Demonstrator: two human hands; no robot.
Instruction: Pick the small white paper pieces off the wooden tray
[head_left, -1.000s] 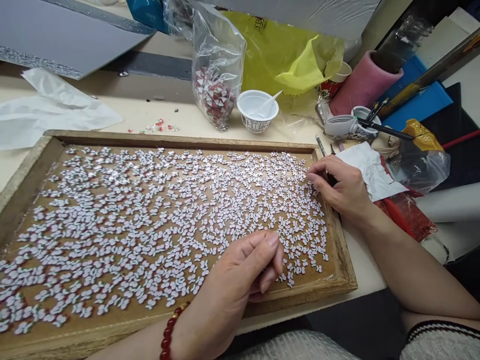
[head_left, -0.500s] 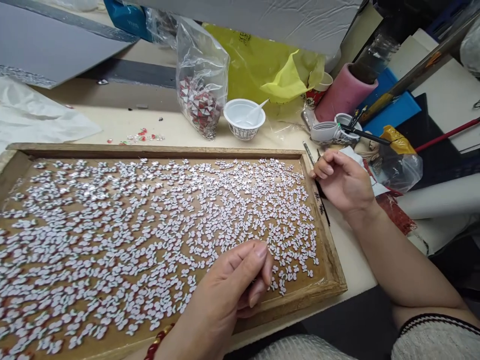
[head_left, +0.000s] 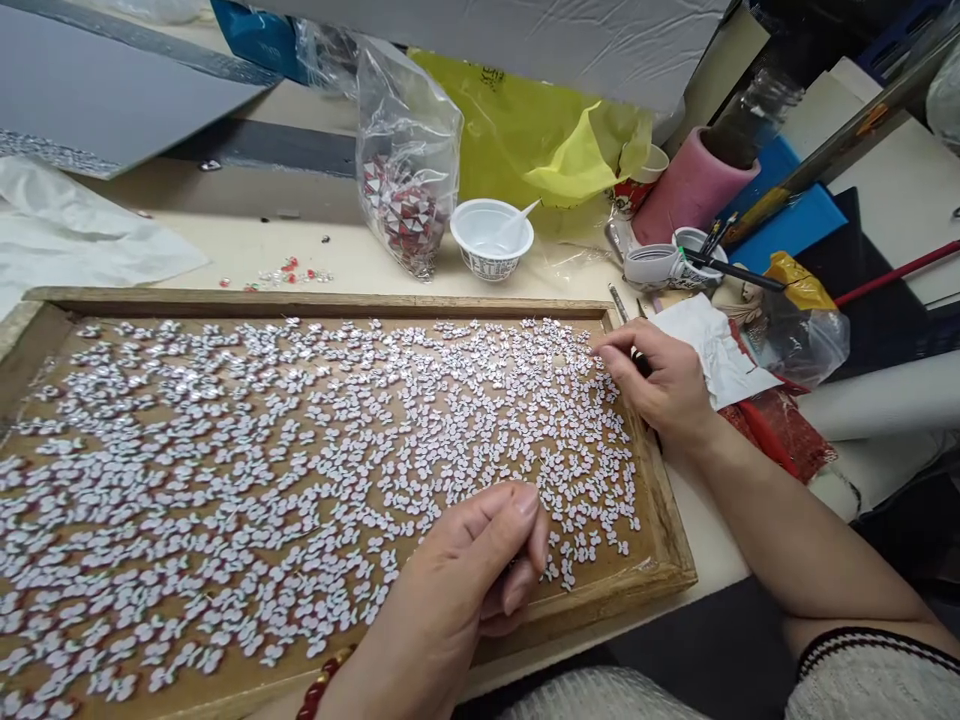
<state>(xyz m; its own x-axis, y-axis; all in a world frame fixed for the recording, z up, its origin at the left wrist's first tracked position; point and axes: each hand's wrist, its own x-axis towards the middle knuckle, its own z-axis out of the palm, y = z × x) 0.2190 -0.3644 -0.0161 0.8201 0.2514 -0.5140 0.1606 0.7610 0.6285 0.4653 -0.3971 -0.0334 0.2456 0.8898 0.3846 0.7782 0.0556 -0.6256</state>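
Observation:
A wooden tray [head_left: 315,301] fills the left and middle of the view, strewn with several small white-and-pink flower-shaped pieces [head_left: 315,440]. My left hand [head_left: 465,590] rests at the tray's near edge, fingers curled together; what they hold, if anything, is hidden. My right hand [head_left: 660,385] sits at the tray's right rim, fingers pinched around a thin dark tool whose tip reaches the pieces near the far right corner.
Behind the tray stand a clear bag of red-and-white pieces [head_left: 405,200], a white bowl with a spoon [head_left: 491,240], a yellow plastic bag [head_left: 555,130] and a pink roll [head_left: 686,185]. White paper [head_left: 712,350], cups with brushes [head_left: 675,265] and red packets lie to the right.
My right hand, lifted off beside the rim half a second ago, has come back down onto the pieces at the tray's far right. The left hand has stayed put.

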